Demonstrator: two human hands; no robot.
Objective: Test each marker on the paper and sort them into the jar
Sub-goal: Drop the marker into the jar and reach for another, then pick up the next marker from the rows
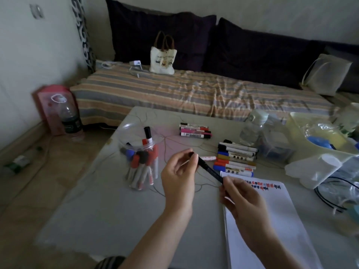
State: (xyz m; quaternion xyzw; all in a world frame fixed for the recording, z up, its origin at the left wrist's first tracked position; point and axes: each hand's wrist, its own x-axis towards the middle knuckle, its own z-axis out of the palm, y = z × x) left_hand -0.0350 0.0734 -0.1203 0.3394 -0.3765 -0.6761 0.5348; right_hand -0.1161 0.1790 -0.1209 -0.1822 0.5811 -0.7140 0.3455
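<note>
A slim black marker (pixel 209 169) is held in the air over the table between both hands. My left hand (pixel 179 175) pinches its upper end, where the cap is. My right hand (pixel 242 199) grips its lower end. A clear plastic jar (pixel 140 162) to the left holds several markers with red, blue and black caps. White paper (pixel 272 220) lies under my right hand, with red, blue and black test marks along its top. A row of markers (pixel 236 158) lies beyond the paper. A second group of markers (pixel 194 130) lies farther back.
A water bottle (pixel 252 126) and clear plastic containers (pixel 314 140) crowd the table's right side, with a black cable (pixel 328 197) near the edge. A striped mattress (pixel 194 94) with a tote bag (pixel 162 59) lies behind. A bottle (pixel 71 119) stands on the floor at left.
</note>
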